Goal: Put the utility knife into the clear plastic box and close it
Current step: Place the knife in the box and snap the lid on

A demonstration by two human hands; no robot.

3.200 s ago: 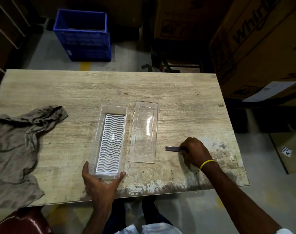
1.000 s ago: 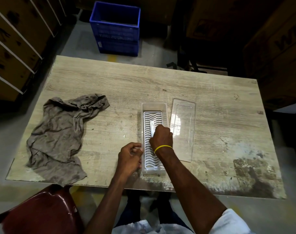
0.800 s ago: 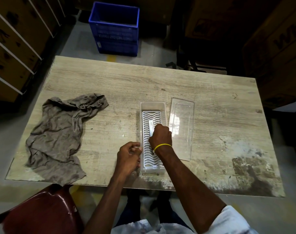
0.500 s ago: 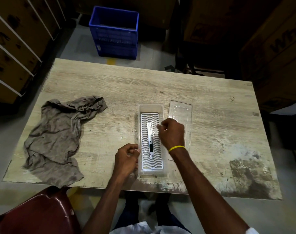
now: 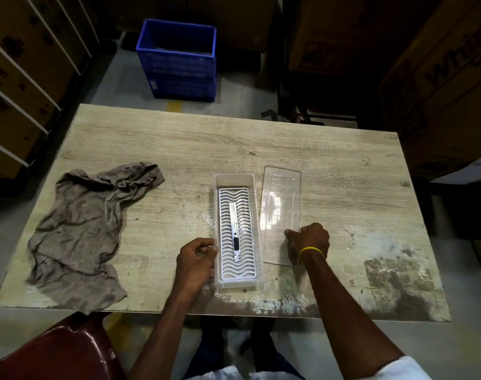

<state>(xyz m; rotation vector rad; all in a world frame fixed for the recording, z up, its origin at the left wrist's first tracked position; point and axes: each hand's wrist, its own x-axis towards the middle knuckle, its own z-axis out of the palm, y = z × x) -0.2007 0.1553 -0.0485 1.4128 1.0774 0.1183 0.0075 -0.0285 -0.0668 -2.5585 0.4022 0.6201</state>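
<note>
The knife (image 5: 234,233) is seen lying lengthwise inside the open box (image 5: 237,231), on its white wavy insert. The box's left wall is braced by the left hand (image 5: 196,259), fingers curled against it. Right of the box, the lid (image 5: 281,207) is pressed by the right hand (image 5: 308,242), fingers bent onto its near end.

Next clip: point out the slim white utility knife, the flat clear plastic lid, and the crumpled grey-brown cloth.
Slim white utility knife (image 5: 234,232): head view, mid-body, just above its black slider.
Flat clear plastic lid (image 5: 281,204): head view, centre of the panel.
Crumpled grey-brown cloth (image 5: 80,231): head view, middle of the fabric.
</note>
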